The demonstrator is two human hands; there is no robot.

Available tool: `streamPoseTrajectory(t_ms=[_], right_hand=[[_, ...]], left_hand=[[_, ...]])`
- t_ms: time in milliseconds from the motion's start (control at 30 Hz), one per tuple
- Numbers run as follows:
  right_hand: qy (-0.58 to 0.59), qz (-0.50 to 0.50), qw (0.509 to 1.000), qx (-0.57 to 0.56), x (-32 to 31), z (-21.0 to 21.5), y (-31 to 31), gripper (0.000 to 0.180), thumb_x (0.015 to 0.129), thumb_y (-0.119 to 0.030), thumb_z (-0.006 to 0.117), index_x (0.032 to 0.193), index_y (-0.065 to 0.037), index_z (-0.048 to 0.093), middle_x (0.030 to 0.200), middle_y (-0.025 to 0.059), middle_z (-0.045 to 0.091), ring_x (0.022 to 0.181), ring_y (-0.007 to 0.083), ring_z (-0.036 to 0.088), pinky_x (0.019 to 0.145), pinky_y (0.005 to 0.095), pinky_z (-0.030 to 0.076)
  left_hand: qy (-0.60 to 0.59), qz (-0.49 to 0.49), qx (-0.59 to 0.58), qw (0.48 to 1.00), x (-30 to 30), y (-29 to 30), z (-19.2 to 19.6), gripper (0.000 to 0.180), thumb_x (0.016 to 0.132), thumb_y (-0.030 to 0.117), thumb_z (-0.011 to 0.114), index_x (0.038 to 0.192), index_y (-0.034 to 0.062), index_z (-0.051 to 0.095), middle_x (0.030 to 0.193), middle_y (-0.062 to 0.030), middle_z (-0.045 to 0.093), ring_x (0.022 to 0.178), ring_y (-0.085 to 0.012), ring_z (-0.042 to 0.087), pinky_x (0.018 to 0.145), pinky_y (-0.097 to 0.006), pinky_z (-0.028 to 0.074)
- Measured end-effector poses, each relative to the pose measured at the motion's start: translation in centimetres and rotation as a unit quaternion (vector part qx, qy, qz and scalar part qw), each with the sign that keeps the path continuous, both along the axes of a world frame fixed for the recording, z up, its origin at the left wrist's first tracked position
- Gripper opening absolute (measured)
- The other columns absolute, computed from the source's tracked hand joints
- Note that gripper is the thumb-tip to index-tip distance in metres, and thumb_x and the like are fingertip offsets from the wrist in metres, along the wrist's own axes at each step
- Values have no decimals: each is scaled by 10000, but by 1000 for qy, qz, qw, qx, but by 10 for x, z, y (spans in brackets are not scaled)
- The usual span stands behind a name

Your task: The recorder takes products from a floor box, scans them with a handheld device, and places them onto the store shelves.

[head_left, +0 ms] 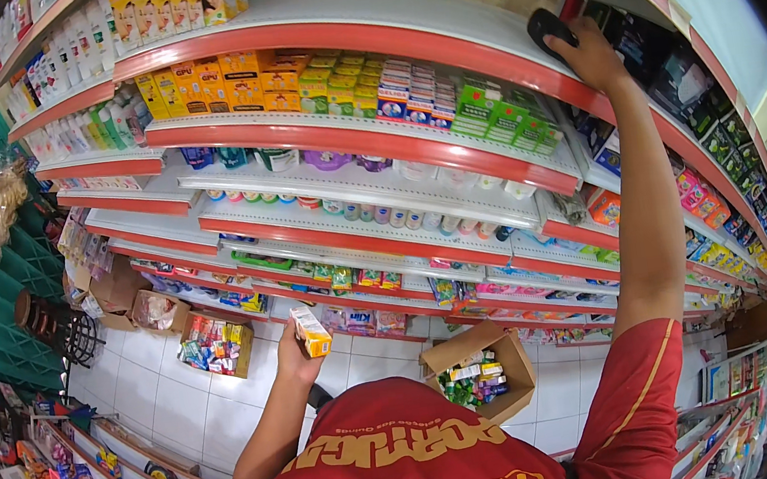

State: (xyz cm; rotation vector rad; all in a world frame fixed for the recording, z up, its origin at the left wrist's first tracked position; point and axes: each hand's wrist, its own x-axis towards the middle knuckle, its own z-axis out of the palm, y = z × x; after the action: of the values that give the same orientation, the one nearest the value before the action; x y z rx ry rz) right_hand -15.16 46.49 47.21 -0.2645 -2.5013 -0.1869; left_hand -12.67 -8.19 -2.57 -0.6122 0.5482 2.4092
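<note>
- Left hand is curling around a small white-and-orange box, fingers closing against its sides; the box is tilting, one end facing up.
- That box is being held low, in front of the bottom shelves and above the white tiled floor, well apart from the rows higher up.
- Right hand is reaching high at the end of an outstretched arm, fingers partly bent and gripping a black rounded object.
- Black object is sitting over the right end of the upper shelf, close to its red front edge; cannot tell whether it is touching the surface.
- Yellow-and-orange boxes are standing at that shelf's left part.
- One level down, orange boxes, green-and-yellow cartons, white-and-blue cartons and green cartons are lining up left to right.
- Dark packages are filling the shelving right of the raised arm.
- Two open cardboard boxes are resting on the floor: a right one and a left one, both containing small packages.
- Person is wearing a red shirt.
</note>
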Motion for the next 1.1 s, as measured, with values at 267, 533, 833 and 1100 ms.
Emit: streamPoseTrajectory(t_ms=[267,533,833,1100], right_hand=[[93,29,993,-68,-5,-18,32,631,921,-468,693,1309,27,643,1402,273,533,1338,411,500,1138,427,376],[483,104,866,75,0,-20,-95,234,982,-215,687,1055,8,686,1060,147,699,996,283,664,912,384,503],[-105,388,890,-215,-15,-134,-399,576,824,-317,840,1278,-37,622,1334,178,624,1235,327,618,1034,442,500],[-100,403,869,-270,-43,-92,-396,488,846,-211,805,1242,-4,612,1095,158,723,976,315,736,878,375,586]], left_hand=[[78,-37,-50,995,-40,-45,59,361,1080,332,454,1329,78,517,1063,-112,658,1009,-295,662,1004,-541,521],[286,-77,-34,955,-106,-63,158,446,1008,235,653,1394,78,495,1327,-173,645,1196,-225,648,986,-401,547],[605,-87,-86,787,-144,-68,269,637,865,93,801,1422,30,500,1372,-129,577,1332,-222,534,1125,-409,434],[780,-12,-141,610,-173,-48,319,677,895,313,791,1463,49,532,1594,-158,367,1505,-273,326,1214,-441,268]])
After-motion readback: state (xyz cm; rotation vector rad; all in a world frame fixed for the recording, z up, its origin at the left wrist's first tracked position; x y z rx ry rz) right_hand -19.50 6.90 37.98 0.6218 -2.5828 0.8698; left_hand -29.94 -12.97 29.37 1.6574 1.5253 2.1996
